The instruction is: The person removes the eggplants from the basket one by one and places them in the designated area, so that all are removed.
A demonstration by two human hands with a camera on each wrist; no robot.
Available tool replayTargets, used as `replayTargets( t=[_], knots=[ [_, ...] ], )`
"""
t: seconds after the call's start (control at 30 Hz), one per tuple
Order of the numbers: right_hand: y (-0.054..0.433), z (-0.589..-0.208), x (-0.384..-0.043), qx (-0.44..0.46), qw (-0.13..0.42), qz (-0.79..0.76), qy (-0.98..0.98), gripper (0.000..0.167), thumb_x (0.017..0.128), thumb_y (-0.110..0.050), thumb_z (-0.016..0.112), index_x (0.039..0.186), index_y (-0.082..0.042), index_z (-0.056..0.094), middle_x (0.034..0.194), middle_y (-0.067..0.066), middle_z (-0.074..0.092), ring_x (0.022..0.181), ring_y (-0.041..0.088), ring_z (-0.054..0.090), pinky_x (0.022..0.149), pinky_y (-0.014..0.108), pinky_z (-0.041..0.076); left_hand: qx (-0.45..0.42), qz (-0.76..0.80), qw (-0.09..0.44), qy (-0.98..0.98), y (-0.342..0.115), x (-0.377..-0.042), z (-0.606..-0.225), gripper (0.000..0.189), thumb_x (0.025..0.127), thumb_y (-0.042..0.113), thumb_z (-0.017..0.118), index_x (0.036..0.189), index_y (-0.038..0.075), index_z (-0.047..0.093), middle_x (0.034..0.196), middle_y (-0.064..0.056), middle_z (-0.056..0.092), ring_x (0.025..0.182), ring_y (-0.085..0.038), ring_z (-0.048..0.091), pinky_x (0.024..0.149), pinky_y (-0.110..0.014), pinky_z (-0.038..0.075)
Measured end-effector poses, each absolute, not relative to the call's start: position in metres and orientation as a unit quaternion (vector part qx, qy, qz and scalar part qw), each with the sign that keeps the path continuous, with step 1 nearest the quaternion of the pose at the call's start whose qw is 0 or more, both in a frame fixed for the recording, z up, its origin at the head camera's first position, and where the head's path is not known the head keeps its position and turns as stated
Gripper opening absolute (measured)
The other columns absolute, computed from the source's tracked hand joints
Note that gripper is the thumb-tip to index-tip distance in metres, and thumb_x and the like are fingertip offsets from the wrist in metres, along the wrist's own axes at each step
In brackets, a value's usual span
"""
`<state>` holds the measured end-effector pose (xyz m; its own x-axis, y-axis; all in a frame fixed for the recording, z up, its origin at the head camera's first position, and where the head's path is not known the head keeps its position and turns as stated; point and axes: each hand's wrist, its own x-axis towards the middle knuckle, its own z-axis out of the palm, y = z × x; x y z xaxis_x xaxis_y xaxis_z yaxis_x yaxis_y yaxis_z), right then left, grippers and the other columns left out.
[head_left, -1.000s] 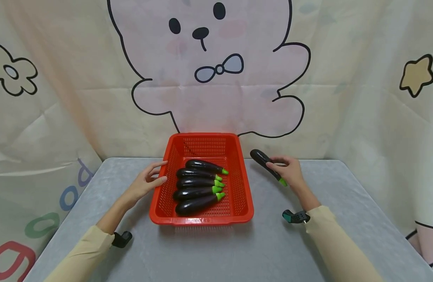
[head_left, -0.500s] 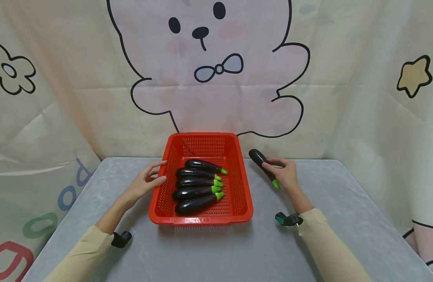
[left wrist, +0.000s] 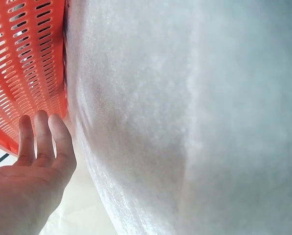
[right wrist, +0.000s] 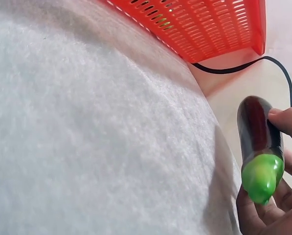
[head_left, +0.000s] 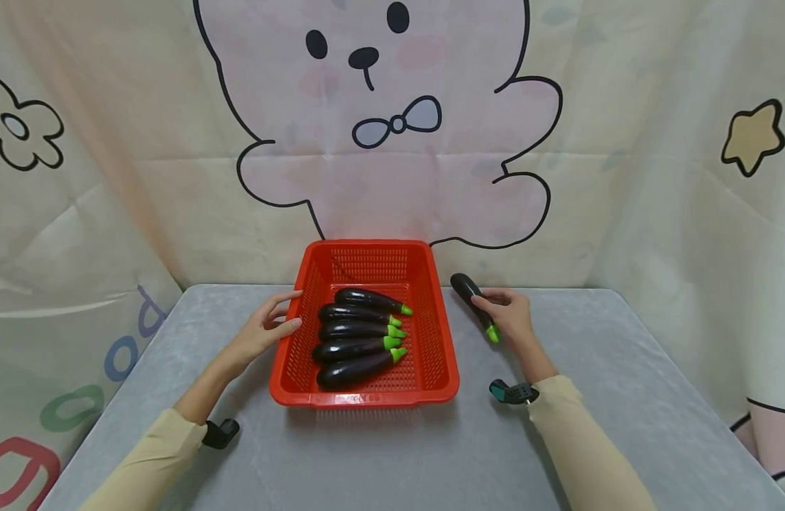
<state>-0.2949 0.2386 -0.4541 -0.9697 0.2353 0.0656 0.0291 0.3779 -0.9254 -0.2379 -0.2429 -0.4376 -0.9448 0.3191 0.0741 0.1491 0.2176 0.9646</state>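
My right hand (head_left: 509,314) pinches a dark purple eggplant (head_left: 467,291) with a green stem end, to the right of the red basket (head_left: 445,355). In the right wrist view the thumb lies on one side of this eggplant (right wrist: 257,125) and fingers curl beneath its green end. My left hand (head_left: 257,333) rests against the basket's left side, its fingers extended in the left wrist view along the slotted wall (left wrist: 31,63). Inside the basket lie several eggplants (head_left: 354,351) in a row, green ends to the right.
A grey cloth-covered table (head_left: 380,461) bears the basket near its back edge. Behind it hangs a printed curtain (head_left: 392,191) with a cartoon animal. Each wrist carries a dark strapped device, such as the right one (head_left: 512,392).
My right hand has moved left with the eggplant, closer to the basket, and the eggplant has turned a little steeper. The left hand and the basket stay in place.
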Motion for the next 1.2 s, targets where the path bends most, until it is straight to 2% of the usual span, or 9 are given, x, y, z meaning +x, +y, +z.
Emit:
replayTargets(
  t=[0.27, 0.57, 0.77, 1.2],
  knots=[
    [0.2333, -0.4556, -0.2973, -0.107, 0.091, 0.547, -0.826, 0.042, 0.089, -0.028, 0.081, 0.115, 0.004, 0.071, 0.107, 0.018, 0.070, 0.093, 0.023, 0.062, 0.072, 0.020, 0.049, 0.155, 0.608, 0.069, 0.776, -0.2424, -0.2382, -0.4368, 0.059, 0.102, 0.021, 0.062, 0.155, 0.017, 0.036, 0.141, -0.028, 0.048, 0.110, -0.037, 0.064, 0.085, -0.041, 0.056],
    [0.2290, -0.4555, -0.2994, -0.120, 0.112, 0.531, -0.832, 0.037, 0.088, -0.028, 0.082, 0.106, 0.003, 0.073, 0.094, 0.013, 0.070, 0.078, 0.019, 0.059, 0.062, 0.021, 0.048, 0.158, 0.616, 0.066, 0.769, -0.2436, -0.2395, -0.4384, 0.058, 0.102, 0.019, 0.062, 0.155, 0.017, 0.036, 0.139, -0.028, 0.049, 0.109, -0.035, 0.064, 0.084, -0.040, 0.057],
    [0.2292, -0.4588, -0.2989, -0.117, 0.114, 0.511, -0.844, 0.033, 0.088, -0.028, 0.082, 0.101, 0.001, 0.073, 0.089, 0.010, 0.070, 0.078, 0.020, 0.059, 0.063, 0.023, 0.048, 0.160, 0.620, 0.066, 0.765, -0.2435, -0.2394, -0.4407, 0.058, 0.102, 0.017, 0.062, 0.154, 0.017, 0.037, 0.138, -0.028, 0.050, 0.106, -0.033, 0.066, 0.083, -0.041, 0.058],
    [0.2288, -0.4579, -0.2996, -0.120, 0.106, 0.504, -0.849, 0.032, 0.088, -0.025, 0.082, 0.101, 0.002, 0.072, 0.091, 0.013, 0.069, 0.077, 0.021, 0.058, 0.060, 0.025, 0.047, 0.160, 0.619, 0.066, 0.766, -0.2434, -0.2407, -0.4429, 0.058, 0.102, 0.018, 0.062, 0.155, 0.016, 0.036, 0.137, -0.028, 0.050, 0.107, -0.037, 0.065, 0.083, -0.041, 0.058]
  ],
)
